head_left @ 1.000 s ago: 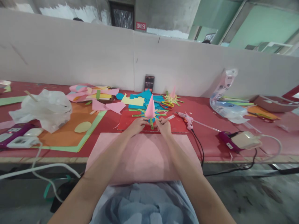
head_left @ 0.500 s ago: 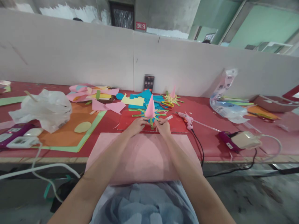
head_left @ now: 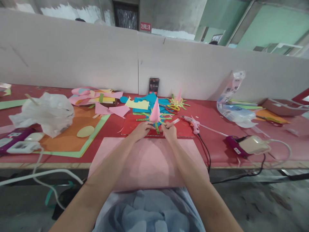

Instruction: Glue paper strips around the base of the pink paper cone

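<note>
A paper craft with a pink cone [head_left: 155,112] and green strips [head_left: 156,128] fanned out over blue paper rests on a red board [head_left: 185,130]. My left hand [head_left: 143,130] has its fingers closed at the craft's near left edge. In my right hand [head_left: 170,131] is a pen [head_left: 175,121], its pale end sticking out to the upper right. The pen's tip is hidden by my fingers, close to the nearest green strip, which seems to bear small dark marks.
To the right lie a pink glue gun [head_left: 195,126] and a power strip [head_left: 238,147]. Scissors [head_left: 174,108] and a second cone craft [head_left: 178,100] are behind. At left sit a white plastic bag [head_left: 51,112] and orange paper [head_left: 65,141]. Pink paper [head_left: 149,161] overhangs the front edge.
The pen in my right hand shifts and tilts slightly, with small finger movements by the near green strip. My left hand stays at the craft's edge.
</note>
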`<action>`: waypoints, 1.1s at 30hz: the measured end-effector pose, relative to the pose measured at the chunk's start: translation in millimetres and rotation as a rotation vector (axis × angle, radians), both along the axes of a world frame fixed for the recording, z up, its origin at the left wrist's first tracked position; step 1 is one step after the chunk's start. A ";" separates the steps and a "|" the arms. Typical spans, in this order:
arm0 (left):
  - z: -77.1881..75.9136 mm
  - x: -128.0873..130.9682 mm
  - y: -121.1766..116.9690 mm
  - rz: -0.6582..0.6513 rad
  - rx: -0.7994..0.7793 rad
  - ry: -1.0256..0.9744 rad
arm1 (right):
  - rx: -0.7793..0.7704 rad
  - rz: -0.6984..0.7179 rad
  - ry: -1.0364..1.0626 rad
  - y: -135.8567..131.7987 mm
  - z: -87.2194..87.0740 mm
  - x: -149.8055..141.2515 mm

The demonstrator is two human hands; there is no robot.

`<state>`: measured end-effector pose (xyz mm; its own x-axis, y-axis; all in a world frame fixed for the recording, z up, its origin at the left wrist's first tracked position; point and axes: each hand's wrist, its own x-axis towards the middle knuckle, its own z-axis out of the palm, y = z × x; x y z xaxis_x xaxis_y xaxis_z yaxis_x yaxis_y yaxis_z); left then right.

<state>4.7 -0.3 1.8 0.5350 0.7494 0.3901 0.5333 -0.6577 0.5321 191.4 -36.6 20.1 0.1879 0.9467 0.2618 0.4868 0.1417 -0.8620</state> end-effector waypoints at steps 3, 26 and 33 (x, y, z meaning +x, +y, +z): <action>2.1 0.5 -3.1 -0.009 0.023 0.039 | 0.002 -0.003 -0.016 0.0 0.5 -0.3; -2.4 2.5 -0.9 -0.022 0.032 0.064 | 0.000 -0.036 0.005 -0.4 0.4 -0.5; -3.3 1.8 -0.1 -0.030 0.042 0.070 | 0.007 -0.040 -0.020 1.9 -1.9 0.5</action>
